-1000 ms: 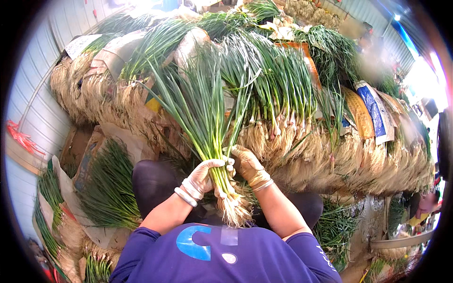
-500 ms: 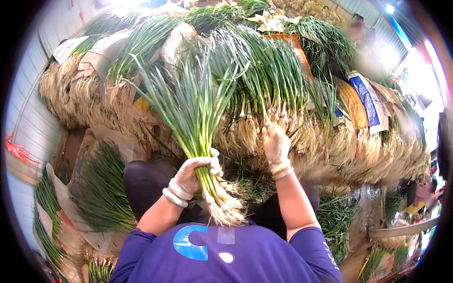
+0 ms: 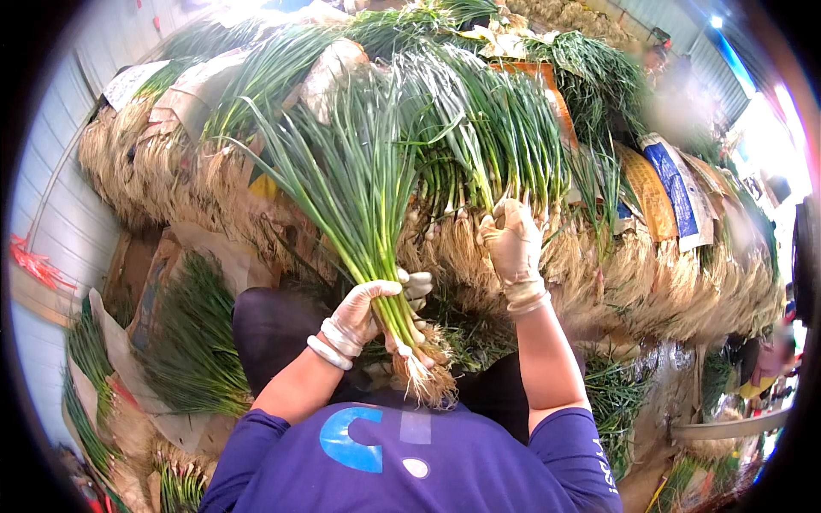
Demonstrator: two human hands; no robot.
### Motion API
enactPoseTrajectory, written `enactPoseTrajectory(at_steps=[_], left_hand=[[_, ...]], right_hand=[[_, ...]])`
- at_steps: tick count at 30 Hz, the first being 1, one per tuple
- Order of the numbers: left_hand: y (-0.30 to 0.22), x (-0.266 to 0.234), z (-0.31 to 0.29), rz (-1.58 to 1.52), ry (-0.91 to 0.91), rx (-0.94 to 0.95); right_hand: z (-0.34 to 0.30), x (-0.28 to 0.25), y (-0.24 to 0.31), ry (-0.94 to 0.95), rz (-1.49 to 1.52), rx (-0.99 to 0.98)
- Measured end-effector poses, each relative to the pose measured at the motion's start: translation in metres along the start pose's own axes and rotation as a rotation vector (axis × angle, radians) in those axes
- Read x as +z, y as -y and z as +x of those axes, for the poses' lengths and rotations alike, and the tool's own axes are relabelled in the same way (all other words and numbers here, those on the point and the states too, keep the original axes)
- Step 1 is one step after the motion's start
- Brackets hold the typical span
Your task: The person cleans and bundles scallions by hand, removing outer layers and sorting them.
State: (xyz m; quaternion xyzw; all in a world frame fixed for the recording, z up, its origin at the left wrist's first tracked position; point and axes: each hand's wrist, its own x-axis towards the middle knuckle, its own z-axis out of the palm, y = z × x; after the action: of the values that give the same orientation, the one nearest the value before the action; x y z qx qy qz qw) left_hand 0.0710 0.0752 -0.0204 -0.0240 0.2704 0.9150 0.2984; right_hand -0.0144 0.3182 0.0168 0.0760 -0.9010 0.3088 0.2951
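My gloved left hand (image 3: 363,308) is closed around the lower stems of a bunch of green garlic (image 3: 359,227). The bunch tilts, leaves up and to the left, pale bulbs and stringy roots hanging over my lap. Farther right, my gloved right hand (image 3: 516,239) pinches the base of a stalk at the front of a large heap of green garlic (image 3: 530,150). The stalk's lower end is hidden by my fingers. Along the heap's front edge, bulbs and tan roots hang down toward me, and the upper leaves of my bunch overlap the heap.
Sacking and paper sheets cover parts of the heap, among them an orange-and-blue sack (image 3: 671,188) at the right. Another pile of green stalks (image 3: 192,342) lies left of my knee. Loose leaves (image 3: 617,402) lie to the right. A pale ribbed wall (image 3: 64,179) stands at far left.
My right hand has shifted slightly up and right along the heap's front edge, turning as it moves. My left fingers have loosened somewhat around the bunch, which stays in the hand.
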Motion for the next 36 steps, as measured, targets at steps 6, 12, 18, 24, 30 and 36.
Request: enactPoseTrajectory(at_steps=[6,12,18,24,30,36], left_hand=[[0.011,0.002,0.015,-0.144,0.09,0.019],[0.013,0.0,0.016,-0.16,0.068,-0.088],[0.01,-0.009,0.01,-0.216,0.105,-0.067],[0.015,-0.014,0.01,-0.314,0.165,-0.132],[0.012,-0.011,0.009,-0.285,0.141,-0.111],[0.0,-0.016,0.01,-0.17,0.176,0.01]], right_hand=[[-0.088,-0.012,0.075,0.384,0.198,-0.029],[-0.052,0.024,0.046,0.498,1.106,0.771],[-0.061,0.063,0.053,0.65,1.322,1.005],[-0.11,0.098,-0.016,0.881,0.252,-0.251],[-0.038,0.006,-0.019,0.095,-0.219,-0.021],[-0.028,0.012,-0.044,0.148,-0.137,0.153]])
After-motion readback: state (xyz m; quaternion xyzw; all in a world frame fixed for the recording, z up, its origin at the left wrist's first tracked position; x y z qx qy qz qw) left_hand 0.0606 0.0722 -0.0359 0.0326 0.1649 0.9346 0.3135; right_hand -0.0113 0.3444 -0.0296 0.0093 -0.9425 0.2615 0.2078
